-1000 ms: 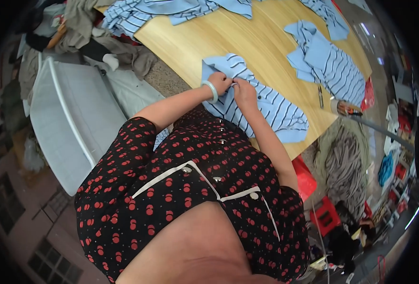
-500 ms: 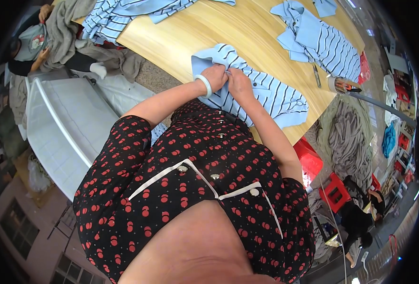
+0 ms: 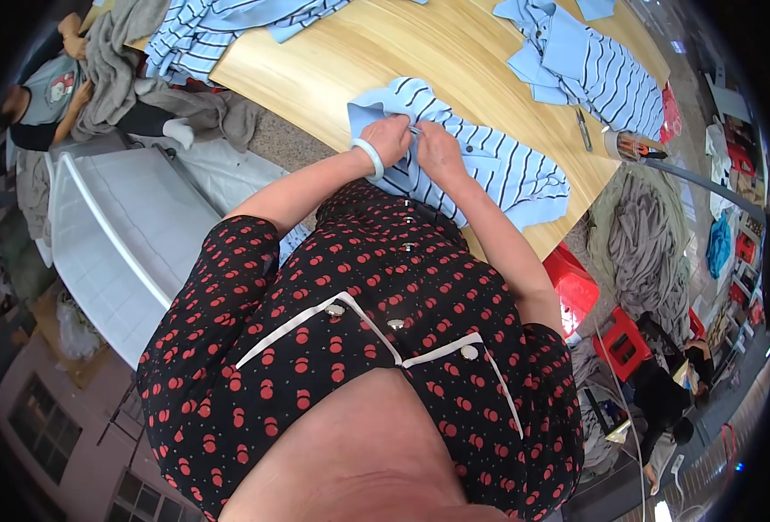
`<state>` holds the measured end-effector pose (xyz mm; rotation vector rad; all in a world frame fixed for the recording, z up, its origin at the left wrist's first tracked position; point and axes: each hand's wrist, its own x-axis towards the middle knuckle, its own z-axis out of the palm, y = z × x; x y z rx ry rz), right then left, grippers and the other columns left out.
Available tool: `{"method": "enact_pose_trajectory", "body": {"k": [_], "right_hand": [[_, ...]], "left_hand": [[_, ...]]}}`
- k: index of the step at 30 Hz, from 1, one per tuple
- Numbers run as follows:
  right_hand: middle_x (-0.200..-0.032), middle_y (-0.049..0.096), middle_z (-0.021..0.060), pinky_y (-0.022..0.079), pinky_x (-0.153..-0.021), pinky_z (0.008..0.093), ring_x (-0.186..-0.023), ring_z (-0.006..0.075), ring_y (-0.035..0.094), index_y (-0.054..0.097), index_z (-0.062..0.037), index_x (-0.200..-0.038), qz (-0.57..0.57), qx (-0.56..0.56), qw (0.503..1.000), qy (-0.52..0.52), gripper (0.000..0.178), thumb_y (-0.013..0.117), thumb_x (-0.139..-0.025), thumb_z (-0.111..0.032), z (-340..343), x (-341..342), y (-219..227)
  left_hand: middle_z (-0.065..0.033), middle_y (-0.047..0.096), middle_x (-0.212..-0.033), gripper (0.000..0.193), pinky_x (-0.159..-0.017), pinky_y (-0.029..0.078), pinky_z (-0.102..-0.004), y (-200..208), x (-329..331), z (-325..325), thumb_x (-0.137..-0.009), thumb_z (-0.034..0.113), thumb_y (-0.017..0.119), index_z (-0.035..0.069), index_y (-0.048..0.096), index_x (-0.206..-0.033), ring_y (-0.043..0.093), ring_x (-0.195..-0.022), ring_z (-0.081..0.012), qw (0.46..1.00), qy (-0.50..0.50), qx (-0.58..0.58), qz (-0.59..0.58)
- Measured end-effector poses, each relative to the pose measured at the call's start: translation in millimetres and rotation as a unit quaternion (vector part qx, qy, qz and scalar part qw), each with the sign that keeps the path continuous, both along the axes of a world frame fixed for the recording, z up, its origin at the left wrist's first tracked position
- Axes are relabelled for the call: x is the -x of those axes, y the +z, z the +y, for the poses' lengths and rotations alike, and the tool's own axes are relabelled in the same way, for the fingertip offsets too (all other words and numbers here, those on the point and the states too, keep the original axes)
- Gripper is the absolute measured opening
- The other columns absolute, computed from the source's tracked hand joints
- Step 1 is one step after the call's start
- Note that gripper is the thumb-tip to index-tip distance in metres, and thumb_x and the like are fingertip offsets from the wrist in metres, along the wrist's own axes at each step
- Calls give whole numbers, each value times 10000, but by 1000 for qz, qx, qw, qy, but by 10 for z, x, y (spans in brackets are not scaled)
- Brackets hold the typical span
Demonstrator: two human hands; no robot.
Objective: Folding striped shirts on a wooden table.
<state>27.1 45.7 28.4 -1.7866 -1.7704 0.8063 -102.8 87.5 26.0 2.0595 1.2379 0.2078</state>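
Observation:
A light blue knit garment (image 3: 515, 170) with dark and white stripes and a plain blue collar lies at the near edge of the wooden table. My left hand (image 3: 387, 141), with a pale bangle (image 3: 373, 158) on its wrist, pinches the fabric near the collar. Close beside it, my right hand (image 3: 440, 153) pinches the same spot, fingertips almost meeting the left ones. Whatever small part sits between the fingertips is too small to make out. A dark button shows on the placket by my right hand.
More striped garments lie at the table's (image 3: 350, 52) far left and a folded shirt (image 3: 598, 70) at far right. Thread snips (image 3: 583, 130) and a tool holder (image 3: 629, 146) stand near the right edge. A white-railed cart (image 3: 124, 217) is at left. Red stools (image 3: 618, 344) and other people are around.
Both hands stay at the collar, fingertips shifting slightly. The person at the far left has moved their arms and leaned. The view has shifted a little.

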Motion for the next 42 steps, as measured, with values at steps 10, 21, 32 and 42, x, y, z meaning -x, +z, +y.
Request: {"method": "enact_pose_trajectory", "body": {"k": [10,21,32,42], "right_hand": [[-750,561,156,422,-617,352,-690,301,539,546,-23,-829,102,43,994,9,162,473,-702,-93,94,-89,191],[-732,545,146,410,-635,366,-714,305,519,544,-24,-777,35,50,991,117,190,526,-697,-196,-10,-382,-56],[-708,548,138,411,-616,390,-699,305,526,554,-44,-761,0,54,995,88,168,555,-682,-193,-191,-279,-75],[-689,552,163,417,-563,423,-655,329,533,572,-60,-768,-56,28,996,68,132,495,-708,-151,-1,-76,-178]], "left_hand": [[-195,506,-662,137,-571,376,-434,-120,148,190,-763,152,431,21,447,-727,500,-649,-350,993,-66,22,-91],[-155,537,-661,273,-575,399,-331,-431,607,377,-770,265,482,7,523,-688,503,-606,-252,982,-66,172,-45],[-160,536,-763,255,-696,424,-364,-243,-18,422,-647,299,588,72,578,-763,527,-761,-293,986,-161,-33,35],[-163,573,-818,228,-699,441,-382,-606,-325,516,-613,218,586,66,592,-783,551,-807,-303,949,-270,-20,164]]}}
